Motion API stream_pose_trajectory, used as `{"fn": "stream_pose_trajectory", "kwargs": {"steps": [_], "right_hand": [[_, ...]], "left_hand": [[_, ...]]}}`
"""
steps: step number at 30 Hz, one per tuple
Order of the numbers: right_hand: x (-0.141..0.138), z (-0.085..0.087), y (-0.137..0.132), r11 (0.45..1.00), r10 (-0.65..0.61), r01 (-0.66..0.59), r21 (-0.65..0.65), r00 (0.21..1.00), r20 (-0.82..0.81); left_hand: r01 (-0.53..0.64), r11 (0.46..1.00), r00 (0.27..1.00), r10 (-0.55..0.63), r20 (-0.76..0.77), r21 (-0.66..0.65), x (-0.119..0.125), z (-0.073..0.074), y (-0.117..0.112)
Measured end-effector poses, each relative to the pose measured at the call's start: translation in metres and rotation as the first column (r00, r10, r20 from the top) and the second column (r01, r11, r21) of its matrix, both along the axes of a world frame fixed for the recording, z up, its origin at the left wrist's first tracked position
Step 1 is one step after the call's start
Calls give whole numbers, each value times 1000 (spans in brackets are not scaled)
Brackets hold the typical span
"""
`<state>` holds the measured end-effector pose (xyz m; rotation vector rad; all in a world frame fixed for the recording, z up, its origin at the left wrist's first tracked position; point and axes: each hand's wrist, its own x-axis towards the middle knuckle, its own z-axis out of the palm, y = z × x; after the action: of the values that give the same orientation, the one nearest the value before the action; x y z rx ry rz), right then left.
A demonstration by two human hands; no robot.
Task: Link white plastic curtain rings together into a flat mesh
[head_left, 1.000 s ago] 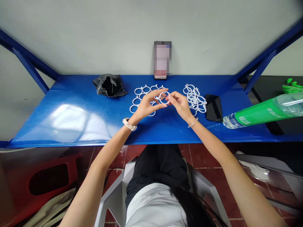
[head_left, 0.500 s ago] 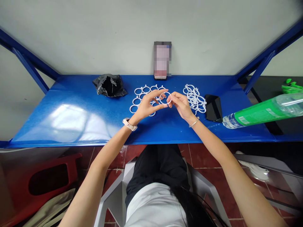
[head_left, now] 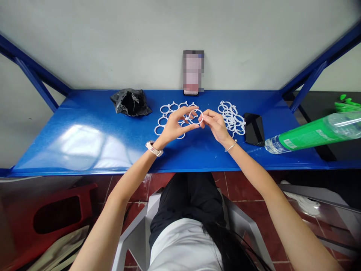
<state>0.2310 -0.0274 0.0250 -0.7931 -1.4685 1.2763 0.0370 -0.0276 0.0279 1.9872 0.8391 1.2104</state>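
A white plastic curtain ring (head_left: pixel 195 124) is held up over the table between my two hands. My right hand (head_left: pixel 214 123) pinches its right edge between thumb and fingertips. Around the ring from the left curve the fingers and thumb of my left hand (head_left: pixel 176 126), at its top and bottom; the exact contact is partly hidden. Several more rings with small eyelets (head_left: pixel 164 109) lie spread in rows on the blue table, partly covered by my left hand. To the right of my right hand is a tangled pile of white rings (head_left: pixel 231 117).
A crumpled black plastic bag (head_left: pixel 131 102) sits open at the back left. One phone (head_left: pixel 193 73) leans against the wall; a dark phone (head_left: pixel 254 128) lies beside the ring pile. A green-labelled bottle (head_left: pixel 310 133) stands near the blue table's (head_left: pixel 113 131) right end.
The held ring and my right fingertips have shifted very slightly to the left. My left hand keeps nearly the same place and pose.
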Motion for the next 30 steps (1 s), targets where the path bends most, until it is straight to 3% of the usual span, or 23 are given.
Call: {"fn": "stream_pose_trajectory", "kwargs": {"steps": [11, 15, 20, 25, 30], "right_hand": [[-12, -18, 2, 997, 65, -59, -47, 988, 138], [-13, -22, 2, 1000, -18, 22, -22, 984, 178], [-9, -23, 5, 986, -169, 168, 23, 977, 127], [-7, -21, 5, 975, -211, 190, 116, 954, 211], [-6, -25, 11, 981, -195, 190, 48, 964, 181]], "left_hand": [[14, 999, 1000, -13, -25, 37, 5, -1, -2], [-100, 987, 985, 116, -129, 123, 4, -4, 0], [-289, 927, 904, 347, -250, 239, 1, -14, 7], [-309, 921, 879, 372, -298, 239, 0, -23, 10], [-273, 936, 875, 338, -347, 224, 1, -24, 9]]}}
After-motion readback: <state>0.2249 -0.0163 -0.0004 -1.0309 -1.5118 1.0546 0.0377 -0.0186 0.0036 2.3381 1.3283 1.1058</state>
